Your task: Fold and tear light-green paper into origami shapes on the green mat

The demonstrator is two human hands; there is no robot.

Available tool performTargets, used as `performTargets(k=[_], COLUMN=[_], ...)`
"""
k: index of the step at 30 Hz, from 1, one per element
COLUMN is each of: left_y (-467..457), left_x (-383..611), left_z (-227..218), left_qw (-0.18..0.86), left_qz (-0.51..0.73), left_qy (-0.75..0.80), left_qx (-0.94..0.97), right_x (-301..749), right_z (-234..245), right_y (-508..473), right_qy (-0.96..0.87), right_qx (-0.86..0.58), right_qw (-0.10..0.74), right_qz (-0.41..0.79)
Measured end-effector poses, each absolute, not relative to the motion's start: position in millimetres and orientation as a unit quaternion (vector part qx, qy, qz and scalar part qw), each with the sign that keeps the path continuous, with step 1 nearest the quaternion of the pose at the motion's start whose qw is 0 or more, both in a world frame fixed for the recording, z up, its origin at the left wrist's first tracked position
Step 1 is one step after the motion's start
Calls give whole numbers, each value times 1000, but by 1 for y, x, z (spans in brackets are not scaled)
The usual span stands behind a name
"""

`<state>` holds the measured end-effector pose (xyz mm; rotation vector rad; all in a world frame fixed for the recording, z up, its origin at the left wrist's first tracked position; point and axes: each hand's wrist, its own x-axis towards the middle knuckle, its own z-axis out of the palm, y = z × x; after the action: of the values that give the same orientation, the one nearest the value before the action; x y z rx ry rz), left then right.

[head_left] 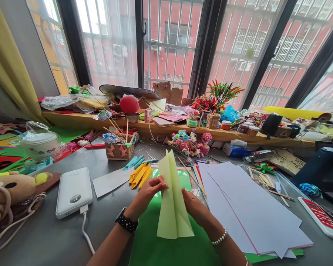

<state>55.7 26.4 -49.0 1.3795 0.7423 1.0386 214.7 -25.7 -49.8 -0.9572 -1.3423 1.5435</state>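
Note:
A pale yellow-green sheet of paper [168, 210], creased lengthwise, stands raised between both hands over a green sheet [155, 244] on the desk. My left hand [152, 186] pinches its left edge, thumb on the near face and the other fingers partly behind the paper. At the right edge, my right hand [194, 205] grips the same paper, with most of its fingers hidden behind it. Folded orange-yellow paper strips [140, 174] and light blue folded strips [133, 162] lie just beyond my left hand.
White paper sheets [246, 203] spread to the right. On the left are a white power bank [74, 192] with a cable and a plush toy [15, 188]. A decorated box with sticks [119, 149] and crafted flowers [184, 143] stand behind. A cluttered ledge [166, 130] runs below the windows.

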Motion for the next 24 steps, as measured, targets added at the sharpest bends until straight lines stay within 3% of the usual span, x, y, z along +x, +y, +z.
performTargets(k=[6, 14, 20, 24], left_y=[21, 23, 37, 36], left_x=[57, 42, 29, 34], left_z=[-41, -34, -38, -23], left_qw=[612, 593, 392, 83], left_qz=[422, 556, 562, 558], left_qy=[289, 340, 427, 496], left_qx=[603, 473, 591, 660], right_x=[218, 241, 255, 255], right_z=[-43, -54, -50, -50], right_y=[-27, -11, -10, -11], right_qy=[-475, -371, -346, -407], right_qx=[-316, -442, -459, -488], right_qw=[459, 599, 654, 639], right_qz=[681, 555, 492, 434])
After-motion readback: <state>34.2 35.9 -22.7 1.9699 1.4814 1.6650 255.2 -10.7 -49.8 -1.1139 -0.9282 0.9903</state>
